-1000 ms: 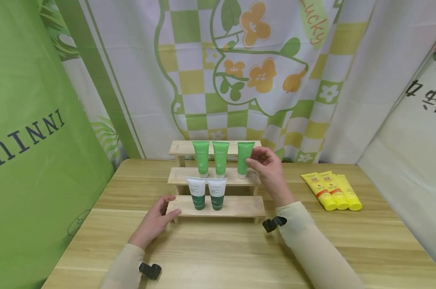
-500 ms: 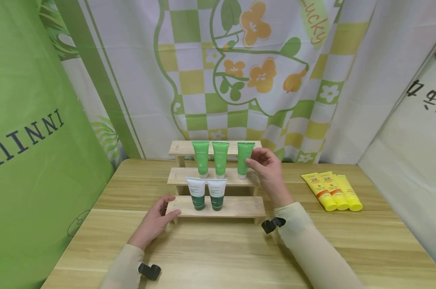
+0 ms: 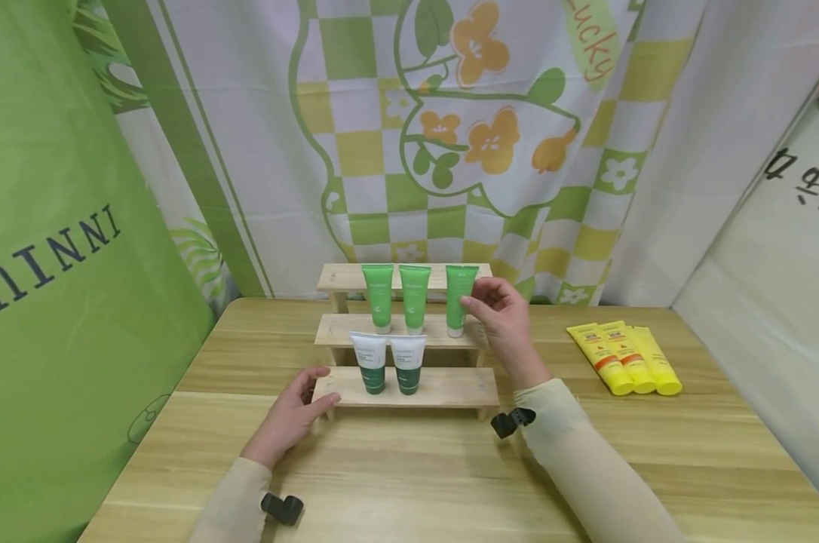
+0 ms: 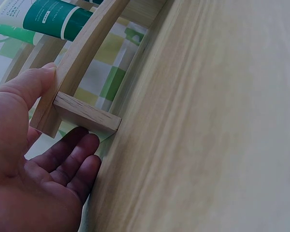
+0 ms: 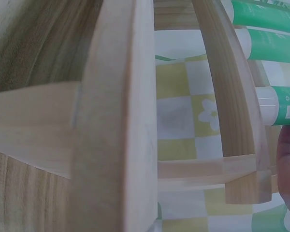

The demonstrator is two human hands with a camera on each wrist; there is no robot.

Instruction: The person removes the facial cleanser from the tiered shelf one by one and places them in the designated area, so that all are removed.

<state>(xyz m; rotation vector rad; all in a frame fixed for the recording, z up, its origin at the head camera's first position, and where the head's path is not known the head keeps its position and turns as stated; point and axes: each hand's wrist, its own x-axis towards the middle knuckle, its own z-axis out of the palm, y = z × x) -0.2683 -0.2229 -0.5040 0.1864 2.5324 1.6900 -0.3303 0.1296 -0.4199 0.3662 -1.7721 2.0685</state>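
Observation:
A three-step wooden rack [image 3: 450,387] stands on the table. On its middle step three green tubes [image 3: 415,298] stand upright; my right hand [image 3: 507,324] pinches the rightmost green tube [image 3: 460,300] by its right side, its white cap on the step. Two white-and-green tubes [image 3: 408,365] stand on the lowest step, left of its middle. My left hand [image 3: 290,415] grips the left end of that step; in the left wrist view the thumb of the hand [image 4: 34,159] lies against the board [image 4: 70,72], fingers below. The right wrist view shows fingertips [image 5: 286,145] at the green tube [image 5: 286,104].
Three yellow tubes [image 3: 623,358] lie side by side on the wooden table [image 3: 409,467], right of the rack. A patterned curtain [image 3: 450,211] hangs behind, and a green cloth [image 3: 77,339] covers the left side. The rack's top step [image 3: 342,277] holds no tubes.

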